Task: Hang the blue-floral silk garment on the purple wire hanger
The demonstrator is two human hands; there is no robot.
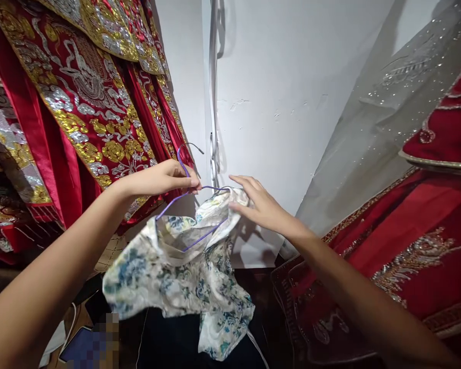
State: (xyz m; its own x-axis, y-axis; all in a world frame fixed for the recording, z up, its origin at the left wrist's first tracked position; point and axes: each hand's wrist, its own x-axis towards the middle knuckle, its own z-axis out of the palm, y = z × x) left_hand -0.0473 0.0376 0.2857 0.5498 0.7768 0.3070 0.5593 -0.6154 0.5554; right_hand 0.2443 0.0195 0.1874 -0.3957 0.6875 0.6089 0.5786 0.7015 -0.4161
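Observation:
My left hand point(176, 177) is closed on the purple hanger point(173, 203), pinching it just below its hook. From the hanger hangs a white floral top point(169, 284) with blue, green and yellow blotches, its neckline gaping toward me. The hanger's lower bar crosses inside that neckline. My right hand point(255, 202) is at the top's right shoulder, thumb in front and fingers over the upper edge, with bunched cloth between them. The hanger's right end is hidden under this cloth.
Red embroidered garments with gold and silver point(100, 102) hang at the left. Red beaded garments point(418, 246) and a sheer sparkly veil-like cloth point(346, 148) fill the right. A white wall point(272, 92) stands behind. A dark-screened device point(79, 346) lies at the lower left.

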